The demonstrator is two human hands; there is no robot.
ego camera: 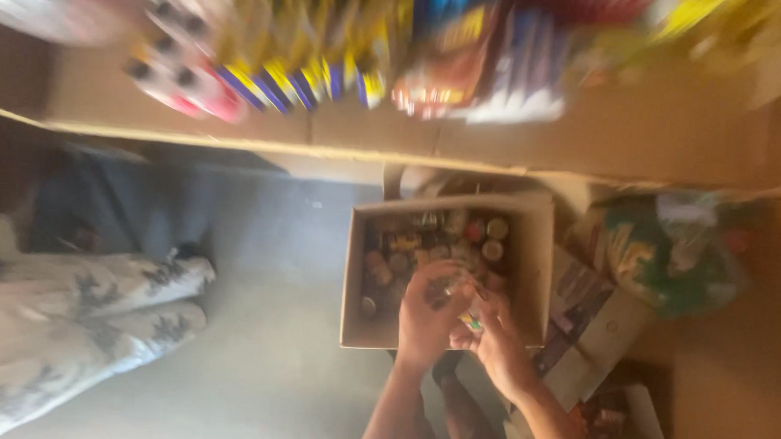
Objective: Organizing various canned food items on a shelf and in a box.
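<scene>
A long shelf [584, 140] with blurred colourful packets runs above the grey floor [265, 328]. Below it stands an open cardboard box [536, 251] full of small jars [493, 249]. My left hand [426, 312] and right hand [494, 344] meet over the box, both closed around one small item [457, 291], too blurred to name. I judge I am handling one jar; lifting it clear needs a steady grip.

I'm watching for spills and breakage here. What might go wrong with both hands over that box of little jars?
The left hand and right hand share one small item above the open cardboard box; a slip might drop it onto the packed jars. The view is blurred, so the grip cannot be judged.
</scene>
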